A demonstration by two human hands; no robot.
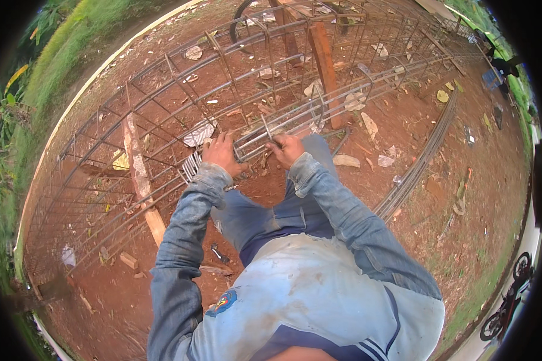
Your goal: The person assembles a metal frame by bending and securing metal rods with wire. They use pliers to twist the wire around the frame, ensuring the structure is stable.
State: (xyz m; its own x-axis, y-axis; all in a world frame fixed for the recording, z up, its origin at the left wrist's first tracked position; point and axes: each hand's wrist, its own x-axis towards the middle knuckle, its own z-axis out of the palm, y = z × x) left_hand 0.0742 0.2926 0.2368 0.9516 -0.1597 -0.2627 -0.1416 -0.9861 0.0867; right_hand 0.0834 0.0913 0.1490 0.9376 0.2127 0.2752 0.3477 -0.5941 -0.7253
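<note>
On the left, the cage (132, 111) is crossed by a plank (141, 174), with a wood block (128, 260) left on the red soil nearer the body. Just left of the hands, a grey stack (191, 165) is seen, apparently of closely bunched ties. The left hand (224, 155) is laid over the near bars beside that stack, fingers bent; how firmly it is closed cannot be told. The bars (253, 143) are stretched between the hands, along the near side of the cage, in front of the knees. A tie (266, 127) stands across them at the right hand (288, 150), which is half curled, thumb and fingertips at its lower end; whether it is pinched cannot be told.

For the tie to be set well, the bars should probably be steadied by the left hand while the tie is kept square by the right, both sides being shifted evenly so that it is not jammed at a slant. Fingers are best kept out of the gaps between bars.

Farther right, a post (325, 72) is stood at the cage, and rods (424, 156) are laid on the soil, well apart from the hands.
</note>
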